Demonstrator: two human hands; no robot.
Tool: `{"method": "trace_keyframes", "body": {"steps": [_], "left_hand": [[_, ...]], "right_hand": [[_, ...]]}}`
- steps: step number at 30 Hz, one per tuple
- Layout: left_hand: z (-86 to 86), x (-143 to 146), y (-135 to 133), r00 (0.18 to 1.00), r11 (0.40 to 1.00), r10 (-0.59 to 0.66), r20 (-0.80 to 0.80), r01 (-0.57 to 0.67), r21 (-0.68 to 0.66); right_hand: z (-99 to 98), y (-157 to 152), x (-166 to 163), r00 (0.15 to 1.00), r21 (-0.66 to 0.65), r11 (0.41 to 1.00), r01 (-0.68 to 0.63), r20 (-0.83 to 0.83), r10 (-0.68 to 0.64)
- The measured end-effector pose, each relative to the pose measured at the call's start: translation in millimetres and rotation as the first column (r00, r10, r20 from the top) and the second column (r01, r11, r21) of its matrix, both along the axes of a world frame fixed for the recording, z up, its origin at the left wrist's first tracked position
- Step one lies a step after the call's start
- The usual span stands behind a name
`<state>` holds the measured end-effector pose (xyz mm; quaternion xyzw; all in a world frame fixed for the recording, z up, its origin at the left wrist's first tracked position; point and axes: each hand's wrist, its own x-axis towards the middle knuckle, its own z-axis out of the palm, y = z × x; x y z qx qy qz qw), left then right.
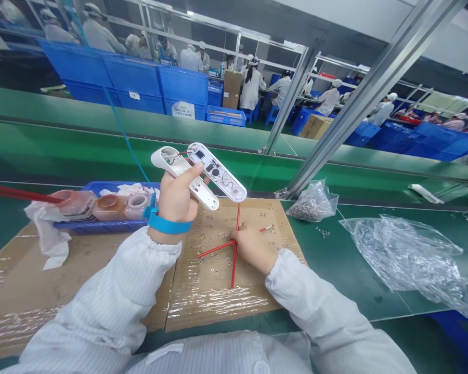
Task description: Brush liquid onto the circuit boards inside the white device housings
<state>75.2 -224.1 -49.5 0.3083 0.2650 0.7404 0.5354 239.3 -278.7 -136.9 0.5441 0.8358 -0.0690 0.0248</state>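
My left hand [179,200] grips an opened white plastic device housing, held up above the cardboard. Its hollow half [203,193] lies against my fingers. The other half [217,172] shows a circuit board, and thin red wires join the two at the top. My right hand [253,248] is closed around red sticks over the cardboard sheet [203,296]. One red stick [234,267] runs nearly upright through the fingers. Another, a red brush [216,249], crosses it with a pale tip on the right. My fingertips are partly hidden. Small metal pieces [214,271] lie scattered on the cardboard.
At left, a blue tray [105,226] holds open bottles [109,206] and white tissue. To the right are a bag of small metal parts [310,202] and crumpled clear plastic [409,254]. Metal posts [335,98] rise beyond the bench. Several people work in the background.
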Motion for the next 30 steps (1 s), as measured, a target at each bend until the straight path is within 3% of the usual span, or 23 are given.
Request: {"method": "trace_keyframes", "body": {"steps": [5, 11, 14, 17, 23, 30], "left_hand": [[3.3, -1, -2, 0.999, 0.999, 0.034, 0.011, -0.034, -0.011], [1.7, -3, -1, 0.994, 0.995, 0.097, 0.045, -0.096, -0.028], [-1.2, -1, 0, 0.990, 0.992, 0.120, 0.071, -0.116, -0.049], [-3.0, 4, -3, 0.989, 0.991, 0.120, 0.084, -0.115, -0.066], [-6.4, 19, -14, 0.983, 0.993, 0.104, 0.152, -0.094, -0.077], [-15.1, 31, -19, 0.979, 0.992, 0.119, 0.162, -0.111, -0.059]], "right_hand": [[6.3, -1, 5, 0.999, 0.020, 1.000, 0.021, -0.050, -0.020], [39.1, 1, 36, 0.970, 0.097, 0.983, 0.156, -0.203, -0.133], [56.3, 0, 52, 0.905, 0.159, 0.968, 0.196, -0.408, -0.117], [68.4, -1, 59, 0.779, 0.217, 0.955, 0.201, -0.627, -0.021], [85.7, -3, 43, 0.665, 0.272, 0.943, 0.193, -0.743, 0.079], [92.3, -4, 7, 0.585, 0.189, 0.960, 0.207, -0.810, 0.033]]}}
